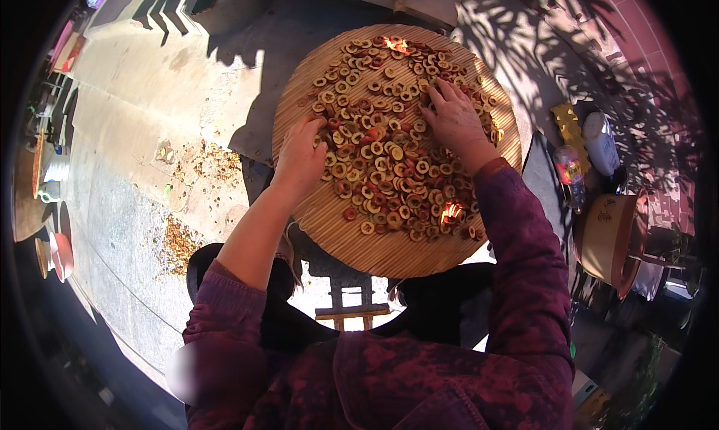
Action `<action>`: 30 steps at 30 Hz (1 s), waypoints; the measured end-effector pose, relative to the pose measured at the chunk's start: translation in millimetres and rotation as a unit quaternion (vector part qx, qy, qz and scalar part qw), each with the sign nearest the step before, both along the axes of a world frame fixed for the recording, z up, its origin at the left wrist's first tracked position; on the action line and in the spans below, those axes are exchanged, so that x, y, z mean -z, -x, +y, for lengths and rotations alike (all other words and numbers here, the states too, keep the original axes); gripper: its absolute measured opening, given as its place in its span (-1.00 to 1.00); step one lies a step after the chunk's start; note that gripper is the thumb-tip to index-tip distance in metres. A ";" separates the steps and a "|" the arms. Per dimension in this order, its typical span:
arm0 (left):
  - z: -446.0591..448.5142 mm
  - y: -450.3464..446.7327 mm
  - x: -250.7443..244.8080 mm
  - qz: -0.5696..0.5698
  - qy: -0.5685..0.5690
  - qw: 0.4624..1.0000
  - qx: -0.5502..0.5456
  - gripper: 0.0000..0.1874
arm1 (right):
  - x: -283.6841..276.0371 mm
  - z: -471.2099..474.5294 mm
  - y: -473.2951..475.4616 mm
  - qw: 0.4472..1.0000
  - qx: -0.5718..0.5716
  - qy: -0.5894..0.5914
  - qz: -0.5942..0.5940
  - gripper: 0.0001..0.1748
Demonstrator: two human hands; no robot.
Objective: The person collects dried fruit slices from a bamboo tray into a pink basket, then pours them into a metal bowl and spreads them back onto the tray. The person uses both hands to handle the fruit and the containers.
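A round tray of bound plant stalks point(387, 264) lies before me, over my knees. Ring-shaped fruit slices point(387, 166), probably hawthorn, with red skins and pale flesh, are spread across it, densest in the middle and lower right. My left hand point(300, 152) is at the left margin of the slices, its fingers curled down onto them; whether a slice is pinched there is hidden. Farther up, my right hand point(456, 118) rests among the slices on the right side, fingers somewhat apart and tips touching them. Two bright sun patches fall on the slices.
Small scraps point(182, 242) lie scattered on the concrete floor to the left. On the right are a plastic bottle point(569, 174), a white jug point(601, 143), a yellow spongy piece point(570, 132) and a large glazed pot point(609, 239). A pink bowl point(60, 256) is at far left.
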State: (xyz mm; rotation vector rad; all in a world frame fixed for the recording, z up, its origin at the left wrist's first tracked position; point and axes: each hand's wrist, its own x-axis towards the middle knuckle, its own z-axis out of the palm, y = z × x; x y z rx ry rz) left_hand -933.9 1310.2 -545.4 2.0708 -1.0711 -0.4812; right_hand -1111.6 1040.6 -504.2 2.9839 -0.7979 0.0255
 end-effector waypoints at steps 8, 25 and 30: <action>-0.4 4.9 2.7 -0.025 0.017 0.999 0.011 -0.55 | 10.2 -35.4 -3.3 0.998 0.058 -0.008 -0.006 -0.34; 7.0 9.8 2.7 -0.026 0.024 0.999 -0.004 -0.56 | 13.7 -26.7 -68.4 0.999 0.029 -0.044 0.002 -0.34; 7.9 6.9 2.5 -0.006 0.025 1.000 0.003 -0.55 | 21.7 -22.9 -69.8 0.998 -0.004 -0.058 -0.014 -0.40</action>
